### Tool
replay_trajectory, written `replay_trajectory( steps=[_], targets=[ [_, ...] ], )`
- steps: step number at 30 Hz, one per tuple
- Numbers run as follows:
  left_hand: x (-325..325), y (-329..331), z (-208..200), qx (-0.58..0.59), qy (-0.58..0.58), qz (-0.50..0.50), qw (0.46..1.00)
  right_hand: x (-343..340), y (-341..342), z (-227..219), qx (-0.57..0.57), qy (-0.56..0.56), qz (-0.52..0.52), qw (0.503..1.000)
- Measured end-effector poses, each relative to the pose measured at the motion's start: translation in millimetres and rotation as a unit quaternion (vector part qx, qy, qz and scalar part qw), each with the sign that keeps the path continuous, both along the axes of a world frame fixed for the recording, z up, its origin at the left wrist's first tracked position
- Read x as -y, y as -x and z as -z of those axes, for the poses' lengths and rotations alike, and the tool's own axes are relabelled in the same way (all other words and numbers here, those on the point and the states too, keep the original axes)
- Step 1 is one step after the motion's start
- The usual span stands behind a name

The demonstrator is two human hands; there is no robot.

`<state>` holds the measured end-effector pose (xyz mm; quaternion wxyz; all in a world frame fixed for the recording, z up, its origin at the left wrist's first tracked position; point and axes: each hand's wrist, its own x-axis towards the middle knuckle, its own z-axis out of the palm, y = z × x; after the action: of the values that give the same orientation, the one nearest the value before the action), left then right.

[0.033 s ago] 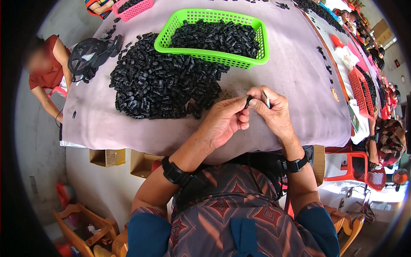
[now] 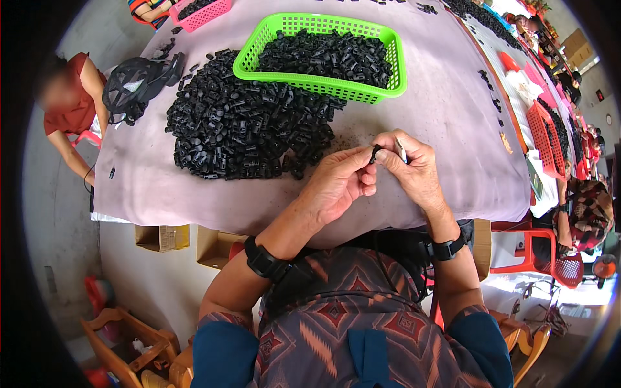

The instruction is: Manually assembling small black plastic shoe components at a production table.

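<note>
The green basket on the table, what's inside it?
The green basket holds a heap of small black plastic parts, like the loose pile beside it. The heap covers the basket's floor, so anything underneath is hidden.

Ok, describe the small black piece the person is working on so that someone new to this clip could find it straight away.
Start at the green basket on the cloth-covered table, then drop to the near edge, where the left hand and right hand meet. The small black piece is pinched between their fingertips. Unlike the loose black pile and the basket's contents, it alone is lifted off the cloth.
</note>
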<state>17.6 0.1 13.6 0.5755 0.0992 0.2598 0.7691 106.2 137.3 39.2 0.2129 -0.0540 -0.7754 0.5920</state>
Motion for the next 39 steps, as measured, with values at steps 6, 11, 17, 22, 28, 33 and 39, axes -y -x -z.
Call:
replay_trajectory(
  steps=[6, 11, 17, 22, 28, 33, 39],
  targets=[
    [-1, -1, -3, -0.021, 0.024, -0.002, 0.999, -2, 2, 2, -0.016, -0.071, 0.017, 0.997],
    [0, 1, -2, -0.039, 0.017, 0.009, 0.999, 1, 1, 1, -0.013, -0.020, 0.015, 1.000],
    [2, 5, -7, -0.009, 0.007, -0.004, 1.000, -7, -6, -7, 0.006, -0.110, 0.003, 0.994],
    [2, 5, -8, 0.016, -0.007, -0.014, 1.000, -3, -5, -5, 0.020, -0.202, 0.000, 0.979],
    [3, 6, -11, 0.023, -0.013, -0.008, 1.000, 4, -3, -12, 0.000, -0.222, 0.020, 0.975],
    [4, 5, -11, 0.018, -0.010, -0.003, 1.000, 4, -3, -12, 0.016, -0.227, 0.026, 0.973],
    [3, 6, -5, 0.022, -0.010, 0.021, 0.999, 5, -4, -13, 0.040, -0.216, 0.024, 0.975]
  ],
)
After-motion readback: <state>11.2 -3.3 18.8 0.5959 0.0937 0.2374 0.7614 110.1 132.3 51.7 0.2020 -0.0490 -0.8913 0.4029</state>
